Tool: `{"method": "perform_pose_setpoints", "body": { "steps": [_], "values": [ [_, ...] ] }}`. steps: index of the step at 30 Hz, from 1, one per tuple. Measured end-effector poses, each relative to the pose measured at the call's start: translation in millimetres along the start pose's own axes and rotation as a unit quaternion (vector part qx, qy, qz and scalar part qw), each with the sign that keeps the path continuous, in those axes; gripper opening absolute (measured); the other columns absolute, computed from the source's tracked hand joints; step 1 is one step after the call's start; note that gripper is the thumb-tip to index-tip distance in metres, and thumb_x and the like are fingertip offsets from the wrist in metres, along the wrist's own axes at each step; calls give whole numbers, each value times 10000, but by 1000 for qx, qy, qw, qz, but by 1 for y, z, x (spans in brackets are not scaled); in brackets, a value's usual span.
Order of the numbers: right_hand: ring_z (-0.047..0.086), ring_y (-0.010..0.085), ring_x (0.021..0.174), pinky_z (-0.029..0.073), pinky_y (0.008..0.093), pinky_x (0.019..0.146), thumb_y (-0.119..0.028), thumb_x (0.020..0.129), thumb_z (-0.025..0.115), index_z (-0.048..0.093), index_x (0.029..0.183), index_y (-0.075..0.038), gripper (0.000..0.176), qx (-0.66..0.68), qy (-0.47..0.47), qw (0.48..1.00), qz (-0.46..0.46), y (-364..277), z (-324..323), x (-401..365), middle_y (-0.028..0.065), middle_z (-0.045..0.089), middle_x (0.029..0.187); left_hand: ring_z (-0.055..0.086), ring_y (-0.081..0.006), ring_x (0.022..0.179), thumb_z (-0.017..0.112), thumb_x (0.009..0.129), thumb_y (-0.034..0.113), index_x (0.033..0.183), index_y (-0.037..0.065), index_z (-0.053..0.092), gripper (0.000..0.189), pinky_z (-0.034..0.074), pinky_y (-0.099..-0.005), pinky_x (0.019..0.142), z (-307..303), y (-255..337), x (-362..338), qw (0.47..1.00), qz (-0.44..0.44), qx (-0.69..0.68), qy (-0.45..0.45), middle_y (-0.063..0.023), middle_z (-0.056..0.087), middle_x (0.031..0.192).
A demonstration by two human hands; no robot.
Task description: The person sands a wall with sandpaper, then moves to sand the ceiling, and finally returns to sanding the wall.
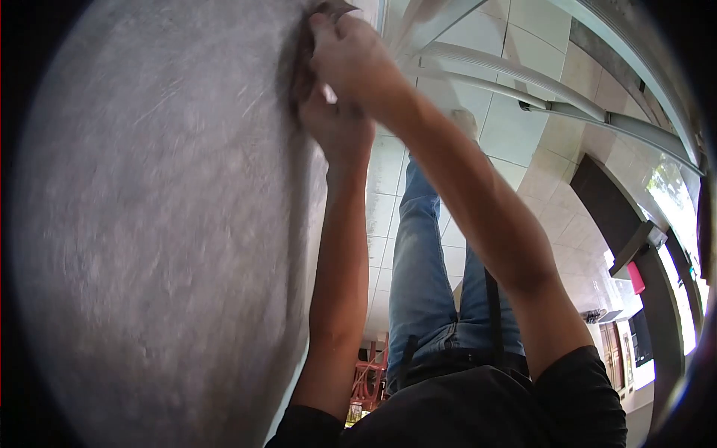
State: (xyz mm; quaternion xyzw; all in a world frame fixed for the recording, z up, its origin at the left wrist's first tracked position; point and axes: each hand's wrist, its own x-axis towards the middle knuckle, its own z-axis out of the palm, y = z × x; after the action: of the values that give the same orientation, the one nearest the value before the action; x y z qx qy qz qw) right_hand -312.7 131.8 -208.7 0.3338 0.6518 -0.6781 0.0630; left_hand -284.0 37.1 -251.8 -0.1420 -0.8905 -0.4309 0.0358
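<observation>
A grey wall surface point(172, 187) with a mottled, scratched finish fills the left side of the view. At its upper right edge, a dark brown flat piece point(302, 63) lies against it; blur and my hands hide its kind. My right hand point(351, 56) is closed on the upper part of that piece, its fingers pressed toward the wall. Just below, my left hand point(337, 133) is closed round the lower end of the same piece. Both arms are stretched up and away from me.
A white metal ladder-like frame point(523, 78) stands at the upper right, close to my right arm. Pale floor tiles point(515, 123) lie below around my legs. Red chairs point(368, 377) are behind me, and a dark beam-like bench point(612, 201) is at the right.
</observation>
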Motion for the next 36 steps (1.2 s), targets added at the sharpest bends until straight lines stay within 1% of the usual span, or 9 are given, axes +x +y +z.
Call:
{"method": "perform_pose_setpoints", "body": {
  "steps": [1,4,5,8,14,20,26,31,36],
  "values": [
    [578,429,1017,473,437,846,-255,939,398,589,919,118,419,92,-63,990,92,-7,-11,6,344,594,985,650,-211,643,677,786,336,746,3,584,348,495,-339,574,8,-9,5,1000,-18,-18,-9,-85,666,731],
    [655,279,813,492,358,740,-356,939,471,596,1001,41,420,16,-21,997,67,-4,-7,-1,193,653,833,626,-290,744,648,824,332,918,-23,565,377,471,-380,640,4,7,-10,999,-15,34,26,-137,627,831],
    [646,329,823,486,376,749,-353,936,478,592,997,54,427,-48,49,990,-124,13,6,-12,220,639,827,612,-319,779,636,843,328,990,-35,555,400,459,-396,665,-4,18,-16,993,27,98,53,-156,605,862],
    [531,499,1016,397,484,920,-282,949,402,561,935,128,440,13,-93,994,63,-27,-10,-66,380,565,991,636,-253,727,696,791,308,984,4,587,376,487,-334,643,-24,33,-37,977,-4,213,21,-97,630,878],
    [647,213,735,511,340,652,-330,930,482,561,1062,78,436,138,-52,981,126,17,-4,-7,156,651,821,597,-357,677,546,877,283,818,-70,562,359,454,-361,625,13,10,-23,993,-102,-55,36,-216,637,805],
    [624,417,841,468,430,779,-416,932,479,591,869,77,510,-43,-76,996,21,1,2,-94,324,591,848,630,-231,708,618,847,325,893,-20,593,349,449,-327,621,-34,45,-75,977,-148,146,55,-117,634,806],
    [642,302,881,497,356,766,-376,948,440,575,1069,89,499,79,-93,970,210,48,16,-68,240,628,990,547,-168,653,443,983,324,870,-79,564,436,440,-328,657,-17,19,-91,960,-255,-90,72,-169,624,731],
    [569,230,987,444,327,854,-344,950,465,557,1123,72,460,54,-166,978,114,43,10,-124,190,605,1063,579,-183,797,428,984,289,956,-59,546,369,450,-326,722,-39,56,-127,951,-247,64,177,-144,623,880],
    [487,170,950,408,296,863,-399,970,420,524,1186,32,493,254,-161,898,320,71,34,-114,106,557,1036,492,-258,1159,368,987,235,1230,-94,420,412,369,-366,1028,-63,71,-150,735,-490,-379,277,-195,515,1239]
  ]
}}
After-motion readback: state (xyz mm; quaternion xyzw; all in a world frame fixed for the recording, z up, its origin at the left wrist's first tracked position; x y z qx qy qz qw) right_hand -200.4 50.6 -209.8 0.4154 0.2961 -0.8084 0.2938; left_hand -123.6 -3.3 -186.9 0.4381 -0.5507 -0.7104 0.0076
